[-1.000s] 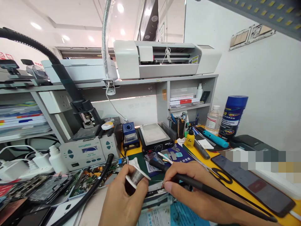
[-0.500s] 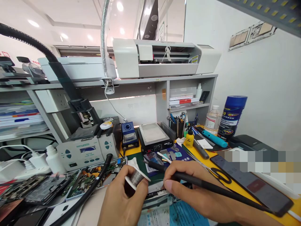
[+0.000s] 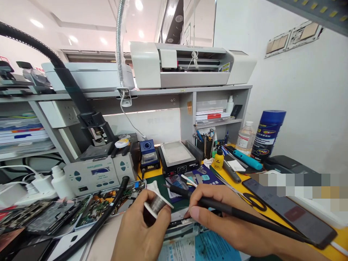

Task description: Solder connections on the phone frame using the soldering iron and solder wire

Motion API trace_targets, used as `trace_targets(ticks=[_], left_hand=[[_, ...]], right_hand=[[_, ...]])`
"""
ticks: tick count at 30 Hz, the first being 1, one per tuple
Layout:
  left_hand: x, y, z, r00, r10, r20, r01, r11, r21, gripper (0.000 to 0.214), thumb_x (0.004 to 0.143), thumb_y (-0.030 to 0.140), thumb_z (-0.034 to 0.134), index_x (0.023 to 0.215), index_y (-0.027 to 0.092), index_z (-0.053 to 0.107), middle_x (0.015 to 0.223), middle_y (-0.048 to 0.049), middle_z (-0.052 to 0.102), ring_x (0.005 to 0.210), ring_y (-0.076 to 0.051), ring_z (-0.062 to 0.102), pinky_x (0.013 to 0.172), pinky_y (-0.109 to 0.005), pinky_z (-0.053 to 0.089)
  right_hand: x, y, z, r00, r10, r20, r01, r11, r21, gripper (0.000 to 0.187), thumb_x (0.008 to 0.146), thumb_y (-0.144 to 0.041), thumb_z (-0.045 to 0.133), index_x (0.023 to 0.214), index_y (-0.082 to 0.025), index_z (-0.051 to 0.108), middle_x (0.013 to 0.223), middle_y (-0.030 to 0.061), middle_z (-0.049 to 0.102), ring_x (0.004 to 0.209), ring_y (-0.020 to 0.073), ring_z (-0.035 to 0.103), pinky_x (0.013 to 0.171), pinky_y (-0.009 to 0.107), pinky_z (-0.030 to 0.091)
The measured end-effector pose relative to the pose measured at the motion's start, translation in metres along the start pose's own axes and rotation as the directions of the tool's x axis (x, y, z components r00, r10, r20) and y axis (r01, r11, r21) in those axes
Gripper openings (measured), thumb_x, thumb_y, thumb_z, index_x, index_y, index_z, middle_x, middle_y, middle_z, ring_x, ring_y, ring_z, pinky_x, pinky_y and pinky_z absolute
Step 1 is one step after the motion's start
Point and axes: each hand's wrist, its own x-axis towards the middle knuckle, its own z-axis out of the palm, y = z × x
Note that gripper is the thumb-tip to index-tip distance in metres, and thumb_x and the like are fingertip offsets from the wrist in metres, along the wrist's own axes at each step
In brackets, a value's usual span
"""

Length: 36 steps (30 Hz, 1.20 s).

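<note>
My left hand (image 3: 141,228) is closed round a small spool of solder wire (image 3: 157,203), held low at the front middle of the bench. My right hand (image 3: 217,214) grips a black soldering iron (image 3: 244,217) like a pen, its tip (image 3: 166,186) pointing left above the spool. Between the two hands lies a small dark device part (image 3: 179,221), mostly hidden by my fingers. A thin strand of solder runs from the spool toward my right fingertips.
A grey soldering station (image 3: 98,174) and a black hot plate (image 3: 178,159) stand behind the hands. Circuit boards (image 3: 98,208) and a black hose (image 3: 108,214) lie at left. A phone (image 3: 290,214), scissors (image 3: 252,201), a blue can (image 3: 268,136) and bottles sit at right.
Both hands have kept their grips and barely shifted. The view has tilted slightly, so the shelf and bench sit a little lower and to the left.
</note>
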Motion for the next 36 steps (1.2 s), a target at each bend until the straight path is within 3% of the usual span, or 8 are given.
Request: trace_targets(ticks=[4, 12, 24, 32, 36], left_hand=[[0.004, -0.005, -0.002, 0.999, 0.016, 0.029, -0.016, 1.000, 0.024, 0.023, 0.077, 0.047, 0.060, 0.072, 0.025, 0.054, 0.061, 0.0052, 0.055, 0.058, -0.015, 0.048, 0.061, -0.024, 0.044], [0.004, -0.004, -0.001, 0.999, 0.005, 0.038, -0.006, 1.000, 0.025, 0.023, 0.076, 0.046, 0.060, 0.072, 0.024, 0.053, 0.060, 0.0057, 0.054, 0.057, -0.014, 0.048, 0.060, -0.024, 0.043], [0.000, 0.004, -0.003, 0.995, -0.071, 0.073, 0.066, 0.995, 0.071, 0.027, 0.079, 0.051, 0.055, 0.077, 0.024, 0.050, 0.063, 0.0075, 0.052, 0.063, -0.013, 0.048, 0.065, -0.024, 0.043], [0.000, 0.006, -0.003, 0.993, -0.090, 0.075, 0.083, 0.993, 0.082, 0.025, 0.078, 0.049, 0.053, 0.077, 0.024, 0.051, 0.062, 0.0076, 0.052, 0.062, -0.013, 0.047, 0.065, -0.024, 0.044], [0.000, 0.007, -0.003, 0.994, -0.088, 0.065, 0.083, 0.993, 0.078, 0.026, 0.078, 0.051, 0.053, 0.077, 0.024, 0.051, 0.061, 0.0078, 0.050, 0.062, -0.013, 0.046, 0.062, -0.024, 0.041]], right_hand=[[-0.001, -0.001, 0.002, 0.999, -0.034, -0.035, 0.033, 0.999, -0.023, 0.017, 0.095, -0.033, 0.060, 0.085, -0.020, 0.065, 0.066, -0.0039, 0.058, 0.058, 0.0107, 0.049, 0.052, 0.019, 0.038], [-0.002, -0.002, -0.004, 0.999, -0.039, 0.018, 0.041, 0.982, -0.186, 0.017, 0.098, -0.035, 0.057, 0.093, -0.023, 0.068, 0.074, -0.0016, 0.065, 0.065, 0.0139, 0.058, 0.059, 0.021, 0.042], [-0.002, -0.003, -0.004, 0.997, -0.072, 0.019, 0.074, 0.985, -0.155, 0.015, 0.097, -0.031, 0.059, 0.090, -0.022, 0.068, 0.068, -0.0039, 0.063, 0.059, 0.0110, 0.054, 0.055, 0.019, 0.040], [-0.004, 0.003, -0.001, 0.997, -0.063, -0.037, 0.058, 0.989, -0.136, 0.018, 0.096, -0.035, 0.058, 0.092, -0.023, 0.071, 0.084, 0.0034, 0.074, 0.074, 0.0179, 0.064, 0.050, 0.020, 0.040], [-0.003, 0.004, 0.000, 0.998, -0.055, -0.044, 0.048, 0.988, -0.148, 0.019, 0.096, -0.035, 0.057, 0.090, -0.023, 0.071, 0.080, 0.0031, 0.072, 0.072, 0.0176, 0.063, 0.050, 0.020, 0.040]])
